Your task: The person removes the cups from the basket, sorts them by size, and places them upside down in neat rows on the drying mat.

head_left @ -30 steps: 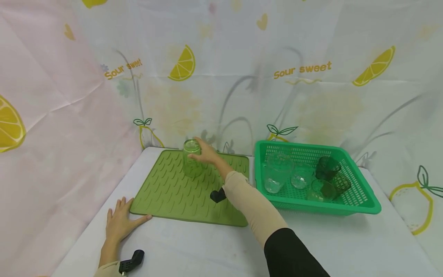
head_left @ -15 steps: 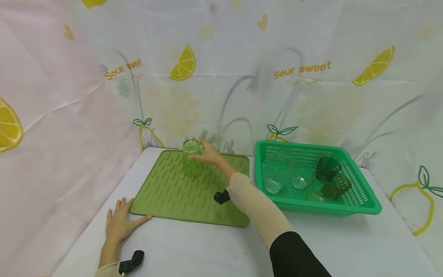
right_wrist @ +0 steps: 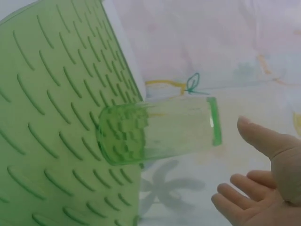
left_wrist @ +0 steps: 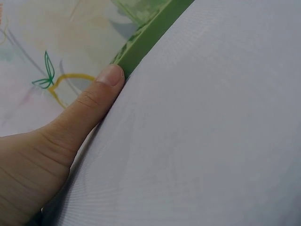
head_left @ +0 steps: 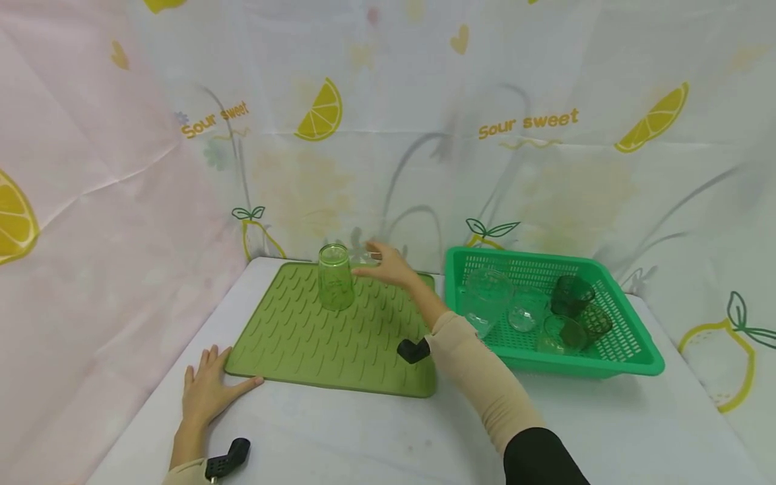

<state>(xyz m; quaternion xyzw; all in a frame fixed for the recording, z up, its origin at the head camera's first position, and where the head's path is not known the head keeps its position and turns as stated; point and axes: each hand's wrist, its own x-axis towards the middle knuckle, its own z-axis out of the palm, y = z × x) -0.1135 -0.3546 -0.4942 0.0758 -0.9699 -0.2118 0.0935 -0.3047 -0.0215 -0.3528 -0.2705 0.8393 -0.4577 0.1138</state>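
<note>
A clear green drinking glass (head_left: 336,277) stands upside down on the green drying mat (head_left: 291,343), near its back edge. My right hand (head_left: 391,264) is just to the right of the glass, apart from it, thumb and fingers spread with nothing between them. In the right wrist view the same glass (right_wrist: 160,132) shows a gap from the thumb. My left hand (head_left: 206,391) lies with fingers spread at the mat's front left corner. Its thumb (left_wrist: 96,96) touches the mat's edge (left_wrist: 146,44) in the left wrist view.
A green plastic basket (head_left: 564,367) on the right of the table (head_left: 339,431) holds several glasses, such as a clear tall one (head_left: 487,296) and a dark one (head_left: 571,295). A fruit-print curtain (head_left: 388,81) hangs behind and at the left.
My right hand has let go of the green glass and drawn back to the right. The glass stays standing on the mat. My left hand has not moved.
</note>
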